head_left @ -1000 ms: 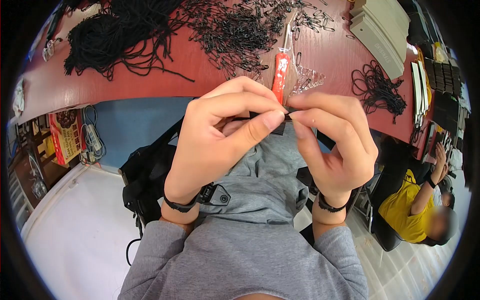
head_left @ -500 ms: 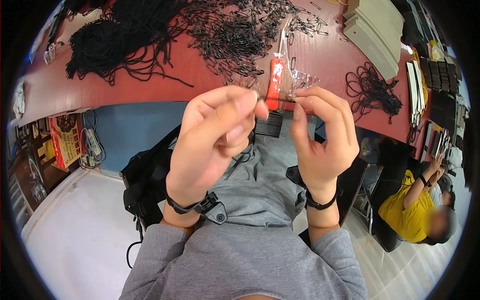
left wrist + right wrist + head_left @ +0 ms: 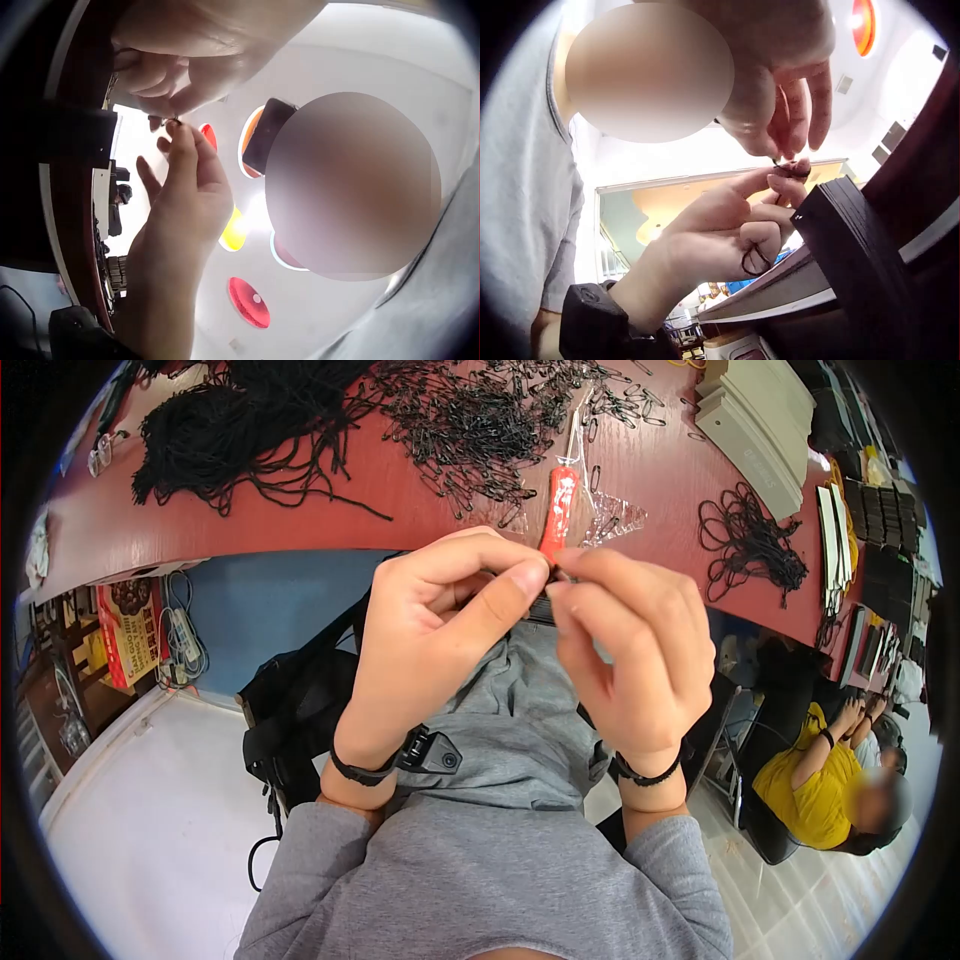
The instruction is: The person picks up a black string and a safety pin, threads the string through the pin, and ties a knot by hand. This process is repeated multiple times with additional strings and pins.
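My left hand [image 3: 420, 630] pinches a thin black cord between thumb and forefinger. A loop of the cord [image 3: 755, 259] hangs by its curled fingers in the right wrist view. Close against it, my right hand [image 3: 640, 650] pinches the cord too, its fingertips meeting the left ones. Fingers hide most of the cord there. Just below both hands is a stack of flat black cards [image 3: 847, 232], mostly covered in the head view. Beyond the fingertips, a red-handled tool [image 3: 562, 505] with a thin metal shaft lies on clear plastic.
On the red table [image 3: 300, 530] lie a heap of black cords [image 3: 230, 440], a pile of black safety pins [image 3: 470, 430] and a smaller cord bundle [image 3: 750, 550]. A grey box-like object [image 3: 755, 430] stands at back right. A person in yellow [image 3: 810, 790] sits at right.
Half a second ago the hands were apart with the cord stretched between them. Now the fingertips are together again, the right hand having come left and the left hand turned.
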Demonstrator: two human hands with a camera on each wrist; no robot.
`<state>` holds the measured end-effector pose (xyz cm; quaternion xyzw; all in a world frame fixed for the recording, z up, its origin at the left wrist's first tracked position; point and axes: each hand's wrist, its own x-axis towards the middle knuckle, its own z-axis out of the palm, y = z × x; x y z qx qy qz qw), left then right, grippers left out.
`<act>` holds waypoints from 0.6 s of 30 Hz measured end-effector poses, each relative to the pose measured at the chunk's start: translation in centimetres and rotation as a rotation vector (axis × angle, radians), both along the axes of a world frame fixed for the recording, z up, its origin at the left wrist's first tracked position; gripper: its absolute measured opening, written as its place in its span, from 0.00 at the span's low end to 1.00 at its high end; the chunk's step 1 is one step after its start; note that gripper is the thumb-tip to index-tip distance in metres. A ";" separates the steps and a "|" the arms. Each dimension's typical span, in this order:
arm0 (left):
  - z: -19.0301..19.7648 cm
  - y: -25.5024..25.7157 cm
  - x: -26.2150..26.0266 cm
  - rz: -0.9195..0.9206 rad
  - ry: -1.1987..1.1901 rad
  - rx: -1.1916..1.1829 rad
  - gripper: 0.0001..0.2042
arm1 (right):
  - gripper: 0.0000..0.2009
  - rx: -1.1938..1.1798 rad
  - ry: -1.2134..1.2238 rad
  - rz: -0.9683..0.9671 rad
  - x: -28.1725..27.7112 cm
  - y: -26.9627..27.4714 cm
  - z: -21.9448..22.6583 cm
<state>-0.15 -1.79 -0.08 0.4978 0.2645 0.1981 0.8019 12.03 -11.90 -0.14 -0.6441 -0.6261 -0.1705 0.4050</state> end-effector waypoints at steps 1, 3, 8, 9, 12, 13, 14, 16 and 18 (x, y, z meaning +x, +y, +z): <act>-0.2 0.2 -0.1 -0.070 -0.054 0.040 0.06 | 0.13 -0.001 0.000 -0.001 0.1 0.1 -0.1; -0.1 0.3 -0.1 -0.099 -0.052 0.049 0.06 | 0.13 -0.011 0.138 0.013 0.1 0.1 -0.2; -1.1 -0.1 0.3 -0.088 -0.094 0.123 0.06 | 0.14 -0.017 0.185 -0.001 0.3 0.1 0.1; -1.1 -0.1 0.3 -0.097 -0.102 0.120 0.06 | 0.14 -0.012 0.199 -0.004 0.3 0.0 0.0; -1.0 -0.1 0.3 -0.112 -0.120 0.056 0.07 | 0.13 -0.008 0.216 -0.012 0.3 0.0 0.0; -1.0 -0.2 0.3 -0.119 -0.131 -0.004 0.07 | 0.13 -0.009 0.219 -0.017 0.3 0.0 0.0; -0.9 -0.2 0.3 -0.119 -0.130 -0.004 0.07 | 0.13 -0.010 0.220 -0.018 0.4 0.0 0.0; -0.7 -0.1 0.3 -0.104 -0.114 -0.068 0.07 | 0.13 0.000 0.239 0.013 0.5 -0.1 0.0; -0.8 -0.1 0.3 -0.097 -0.128 -0.069 0.07 | 0.13 -0.006 0.258 0.016 0.5 -0.1 0.1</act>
